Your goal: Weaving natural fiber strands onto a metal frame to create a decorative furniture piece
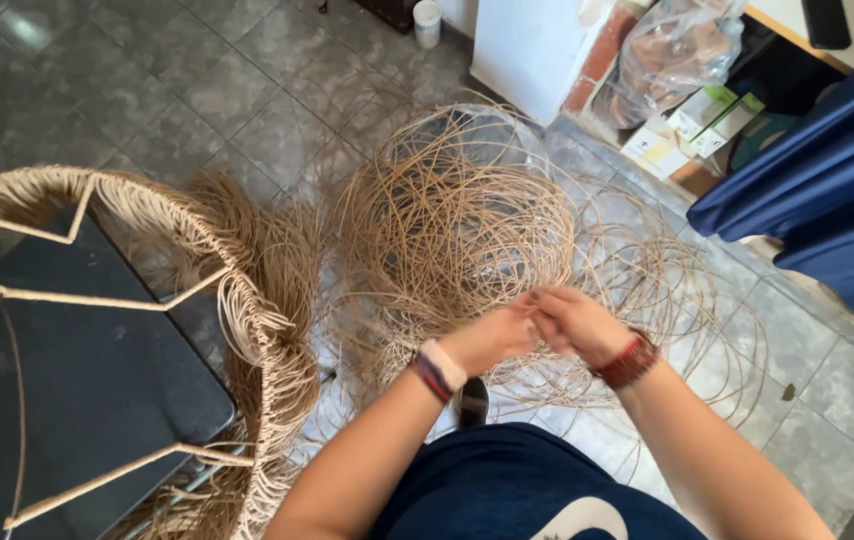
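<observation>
Grey tiled floor (247,90); both hands (537,325) grip strands of tangled rattan coil (447,220).

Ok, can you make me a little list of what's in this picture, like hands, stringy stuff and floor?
left hand: touching the right hand, fingers on thin strands
right hand: same spot, grip blurred
rattan strand coil: big loose tangle on the floor
wrapped wire frame: at the left, partly woven
floor: grey tiles
blue cloth: at the right
</observation>
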